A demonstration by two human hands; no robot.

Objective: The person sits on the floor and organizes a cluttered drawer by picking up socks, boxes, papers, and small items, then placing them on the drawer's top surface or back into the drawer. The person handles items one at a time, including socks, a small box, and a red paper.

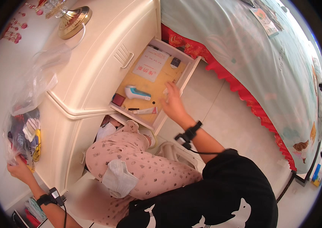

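My right hand (175,105) is over the front of an open drawer (161,121), its fingers apart. A small pale thing (165,91) shows by its fingertips; I cannot tell whether they touch it. In the drawer lie a white and blue handheld device (137,93), a pinkish-white tube (145,111), a dark red box (118,100), a sheet with red writing (151,64) and a small dark item (175,62). At the far left, my left hand (19,172) grips a clear plastic bag (25,99) at its lower edge. Folded dark, white and yellow cloth items (32,129) fill the bag.
A cream cabinet (101,57) holds the drawer and carries a gold lamp base (75,21). Below, a lower drawer (115,118) is partly out. A grey cloth (119,178) rests on my lap. The bed (243,62) with red ruffle stands right, a plastic stool (168,151) nearby.
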